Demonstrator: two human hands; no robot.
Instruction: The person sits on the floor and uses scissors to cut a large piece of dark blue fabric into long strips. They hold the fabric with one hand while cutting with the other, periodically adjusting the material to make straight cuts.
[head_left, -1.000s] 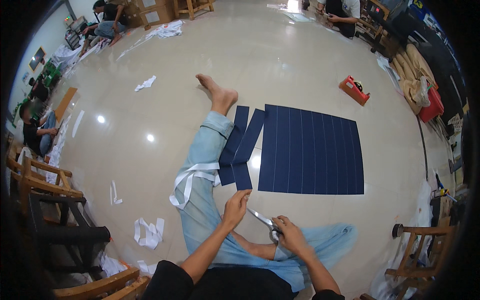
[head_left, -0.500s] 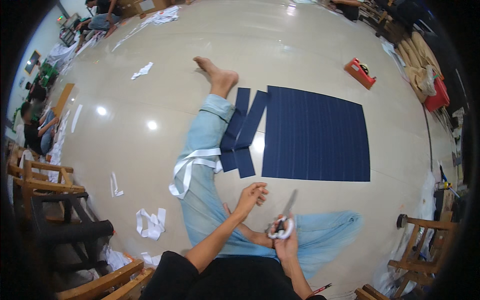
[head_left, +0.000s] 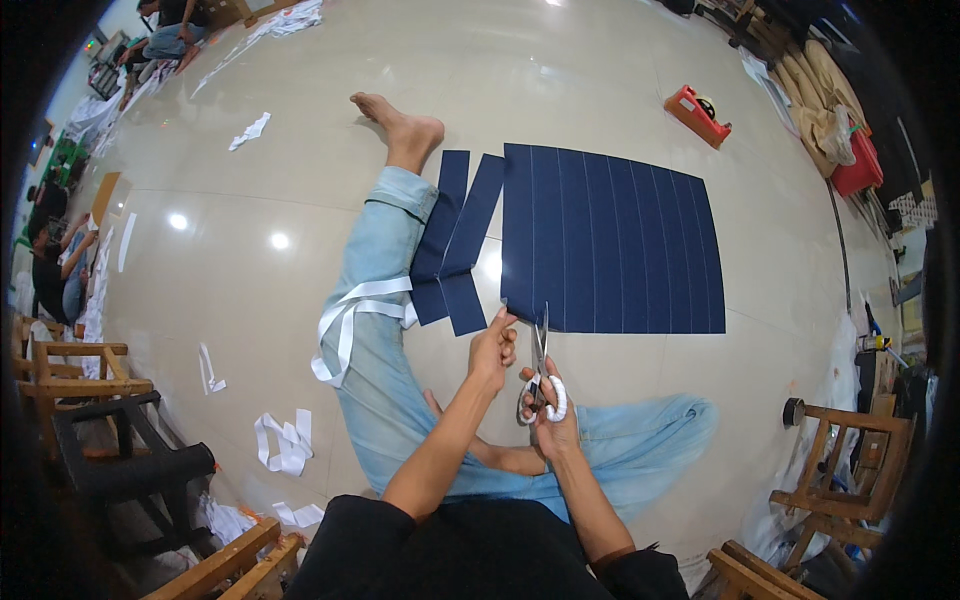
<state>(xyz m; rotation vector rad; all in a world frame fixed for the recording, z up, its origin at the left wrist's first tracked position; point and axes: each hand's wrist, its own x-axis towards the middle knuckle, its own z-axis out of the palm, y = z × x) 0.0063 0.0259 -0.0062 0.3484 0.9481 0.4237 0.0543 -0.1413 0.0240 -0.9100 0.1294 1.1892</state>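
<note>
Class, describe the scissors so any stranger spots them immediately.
Start from the large navy sheet with pale lines. At its near edge, toward the left corner, the right hand holds the scissors. A white handle loop sets them apart from the flat navy strips.

Navy sheet (head_left: 612, 245) with scissors (head_left: 541, 350) at its near edge
The sheet lies on the floor (head_left: 590, 85), ruled with pale parallel lines, its near left corner curled up; the scissors, metal-bladed and white-wrapped at the handle, point forward, blades parted.
</note>
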